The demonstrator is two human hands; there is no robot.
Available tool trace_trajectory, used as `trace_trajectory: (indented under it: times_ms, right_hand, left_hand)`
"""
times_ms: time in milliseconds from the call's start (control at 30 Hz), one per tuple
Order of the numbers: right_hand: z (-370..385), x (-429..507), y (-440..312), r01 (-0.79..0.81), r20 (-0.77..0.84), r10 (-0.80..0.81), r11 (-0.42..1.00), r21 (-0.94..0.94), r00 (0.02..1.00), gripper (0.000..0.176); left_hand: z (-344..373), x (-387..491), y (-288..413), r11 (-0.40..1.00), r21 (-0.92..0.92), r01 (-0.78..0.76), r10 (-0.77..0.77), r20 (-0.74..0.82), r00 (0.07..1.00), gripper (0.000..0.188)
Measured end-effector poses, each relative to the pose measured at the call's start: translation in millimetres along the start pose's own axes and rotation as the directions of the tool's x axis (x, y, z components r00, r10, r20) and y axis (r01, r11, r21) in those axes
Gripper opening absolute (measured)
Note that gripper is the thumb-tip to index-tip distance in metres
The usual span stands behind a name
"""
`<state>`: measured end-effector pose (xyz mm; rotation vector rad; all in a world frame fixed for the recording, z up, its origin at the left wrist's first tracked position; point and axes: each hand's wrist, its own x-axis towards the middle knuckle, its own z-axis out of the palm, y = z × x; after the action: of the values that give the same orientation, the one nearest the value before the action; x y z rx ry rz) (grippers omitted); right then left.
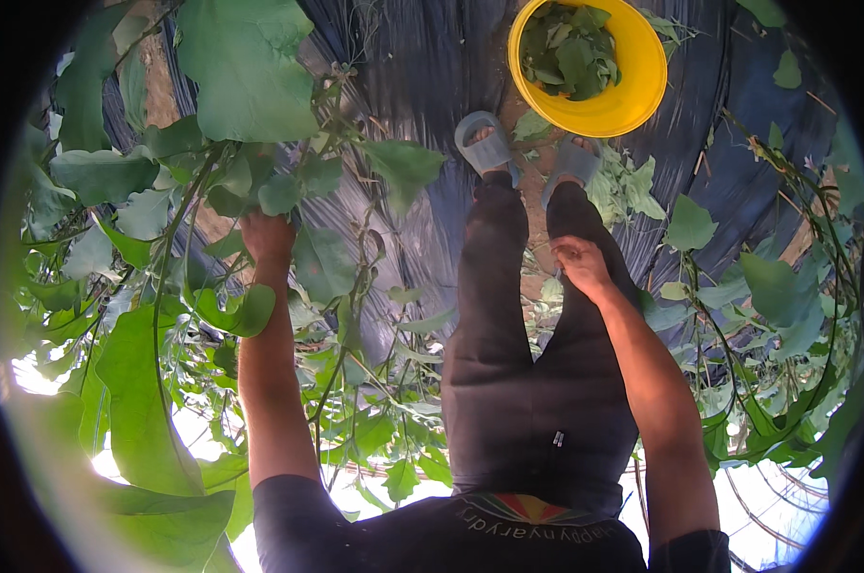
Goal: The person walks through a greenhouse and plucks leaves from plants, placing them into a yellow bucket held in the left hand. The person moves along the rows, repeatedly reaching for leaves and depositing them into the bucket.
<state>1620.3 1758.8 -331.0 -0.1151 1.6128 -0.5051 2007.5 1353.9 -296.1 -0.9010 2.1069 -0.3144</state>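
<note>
My left hand reaches into the leaves of a broad-leaved plant, which looks like eggplant. Leaves cover its fingers, so what they touch is hidden. A large green leaf hangs beyond it, and a curled leaf lies across my forearm. My right hand is in front of my right lower leg with its fingers bent inward. Whether something small sits between those fingertips is too unclear to see. Ahead of my feet stands a yellow bucket with picked green leaves inside.
Black plastic mulch film covers the ground on both sides of a narrow soil strip. Loose leaves lie beside my right grey slide sandal. More leafy stems rise at the right, close to my arm.
</note>
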Motion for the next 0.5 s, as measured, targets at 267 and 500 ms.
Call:
trace_trajectory:
  times_ms: [267,500]
  right_hand:
    - [-2.5,-6.2,-3.7,-0.003,0.031,0.002,0.999,0.032,1.0,0.015]
    - [-1.3,-1.5,10.1,0.0,0.021,0.0,1.0,-0.02,1.0,0.016]
  left_hand:
    - [14.1,8.0,6.8,0.999,0.002,-0.034,0.034,-0.204,0.978,0.031]
    - [-13.8,15.2,7.9,0.988,-0.155,-0.024,0.069,0.293,0.954,0.032]
